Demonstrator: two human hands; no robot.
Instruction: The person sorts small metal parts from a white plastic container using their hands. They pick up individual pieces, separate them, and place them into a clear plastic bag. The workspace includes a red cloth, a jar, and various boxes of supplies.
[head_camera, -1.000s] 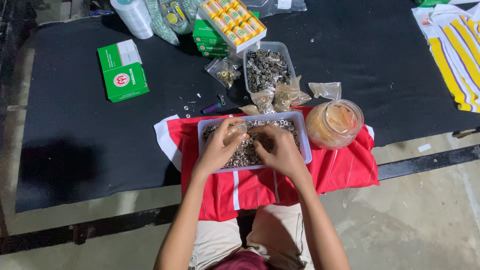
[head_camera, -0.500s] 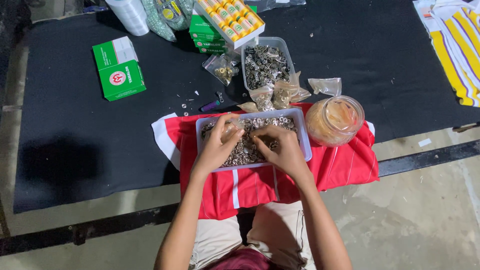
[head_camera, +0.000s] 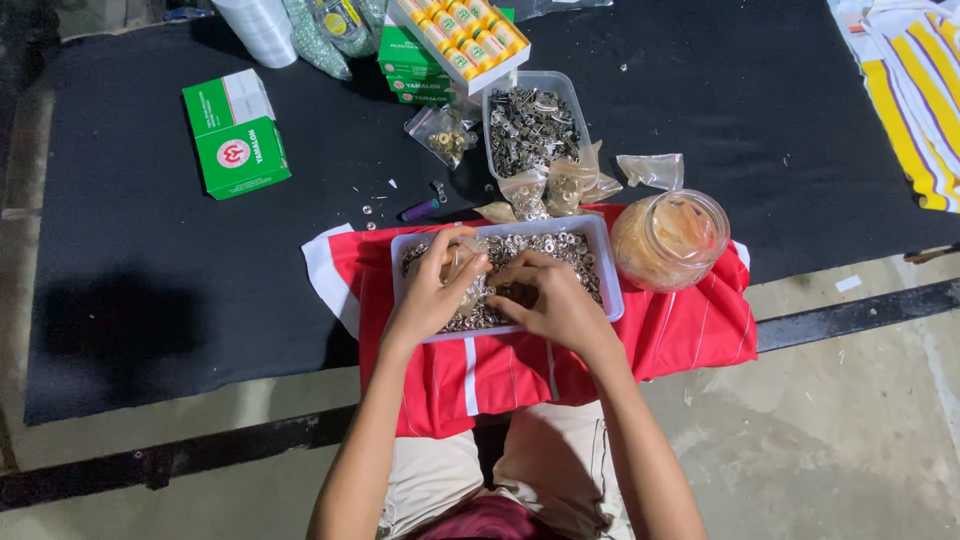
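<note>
Shallow clear plastic tray of small silver metal rings (head_camera: 590, 262) sits on a red cloth with white stripes (head_camera: 690, 335) at the near edge of the black-covered desk (head_camera: 150, 300), right over the person's lap. Left hand (head_camera: 432, 292) is curled over the tray's left half, fingers pinched on what looks like a small clear bag or a few rings; can't tell which. Right hand (head_camera: 560, 305) lies flat-ish in the tray's middle, fingers bent into the rings, grip contents hidden.

Risks as I read it:
- cloth overhangs the near edge; a tug on it could drag the tray off and dump the rings on the floor.
- round clear plastic jar with orange contents (head_camera: 670, 240) touches the tray's right end; a nudge could tip it.
- loose small clear bags (head_camera: 545, 190) just behind the tray could catch and spill.
</note>
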